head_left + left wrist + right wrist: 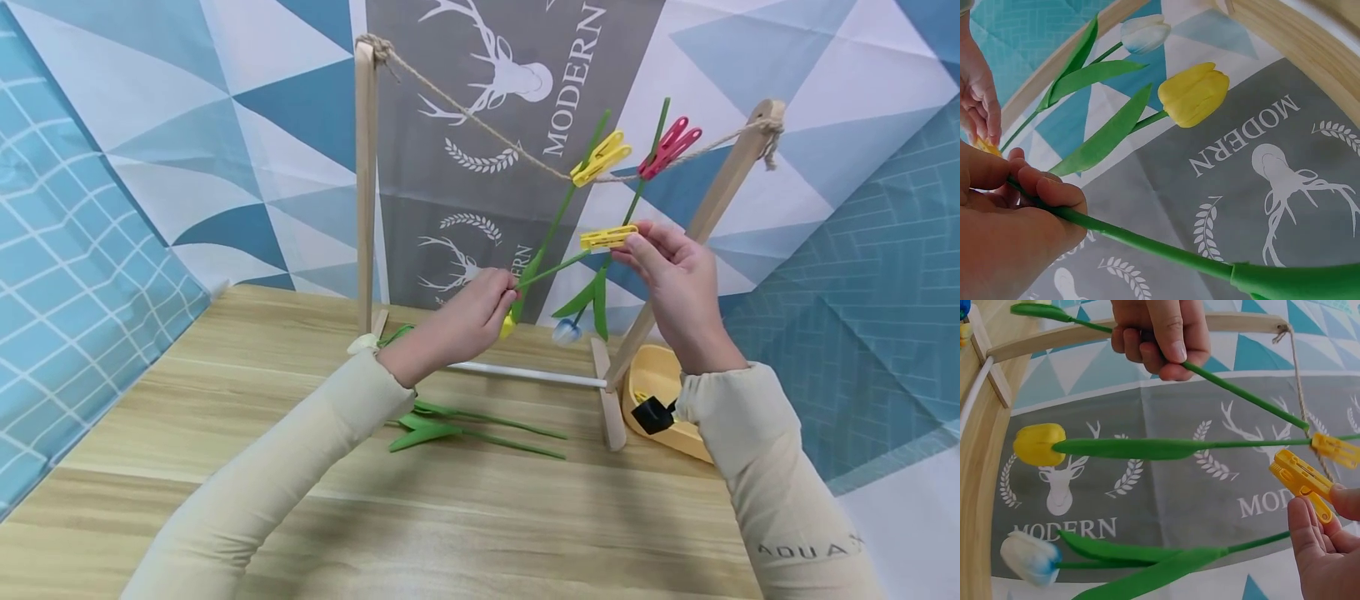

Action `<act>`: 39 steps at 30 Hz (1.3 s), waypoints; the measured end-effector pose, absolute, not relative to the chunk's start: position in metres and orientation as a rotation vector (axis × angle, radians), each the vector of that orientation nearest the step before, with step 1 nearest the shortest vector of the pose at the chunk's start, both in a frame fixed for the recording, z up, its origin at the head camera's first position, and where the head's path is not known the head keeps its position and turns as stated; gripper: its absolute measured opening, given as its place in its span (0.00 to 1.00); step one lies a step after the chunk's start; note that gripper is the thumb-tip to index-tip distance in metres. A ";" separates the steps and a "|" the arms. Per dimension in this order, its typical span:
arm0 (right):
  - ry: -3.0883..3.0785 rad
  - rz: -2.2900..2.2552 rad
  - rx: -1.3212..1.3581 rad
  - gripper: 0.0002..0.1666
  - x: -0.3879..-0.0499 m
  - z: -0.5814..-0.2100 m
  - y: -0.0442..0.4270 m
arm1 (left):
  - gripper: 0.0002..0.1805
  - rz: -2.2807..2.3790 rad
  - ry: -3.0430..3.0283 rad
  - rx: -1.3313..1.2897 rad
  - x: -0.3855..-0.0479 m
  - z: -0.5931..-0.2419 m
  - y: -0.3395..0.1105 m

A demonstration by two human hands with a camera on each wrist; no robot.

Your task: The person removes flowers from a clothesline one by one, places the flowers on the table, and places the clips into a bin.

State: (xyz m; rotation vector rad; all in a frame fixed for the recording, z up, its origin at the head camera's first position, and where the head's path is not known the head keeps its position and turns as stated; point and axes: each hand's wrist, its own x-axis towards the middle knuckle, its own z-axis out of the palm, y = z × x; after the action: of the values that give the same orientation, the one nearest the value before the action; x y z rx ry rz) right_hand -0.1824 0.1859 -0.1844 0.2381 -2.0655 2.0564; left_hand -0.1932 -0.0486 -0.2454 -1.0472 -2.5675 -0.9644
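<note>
My left hand (468, 318) grips the green stem (1241, 394) of an artificial flower by its middle; its bloom is out of view. With thumb and fingers my right hand (684, 287) pinches a yellow clothespin (1300, 478) beside the stem's free end. In the right wrist view a small gap separates the stem tip from this clothespin. Just behind, a yellow tulip (1194, 94) hangs head down from the rope (480, 121) by another yellow clothespin (600, 158). To its right a white-and-blue tulip (1030, 557) hangs from a red clothespin (669, 148).
Two wooden posts (366, 183) hold the sagging rope, joined low down by a white rod (532, 375). More green stems (487, 435) lie on the wooden table (450, 517). A yellow tray (690, 443) stands by the right post, beneath my right forearm.
</note>
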 end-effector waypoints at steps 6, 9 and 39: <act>-2.080 2.081 0.236 0.32 -0.183 -0.194 0.192 | 0.12 -0.890 -2.608 -1.048 -0.191 -0.249 -0.047; -2.081 2.097 0.235 0.32 -0.183 -0.199 0.195 | 0.11 -0.865 -2.638 -1.041 -0.190 -0.251 -0.046; -2.054 2.182 0.203 0.35 -0.181 -0.245 0.224 | 0.09 -0.662 -2.795 -1.059 -0.179 -0.292 -0.039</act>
State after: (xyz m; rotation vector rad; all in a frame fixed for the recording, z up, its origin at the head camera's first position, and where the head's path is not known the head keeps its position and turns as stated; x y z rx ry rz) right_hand -0.1810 0.2243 -0.2447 0.2033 -2.0543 2.1820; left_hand -0.1788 -0.0392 -0.2920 -1.0595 -2.7951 -0.6616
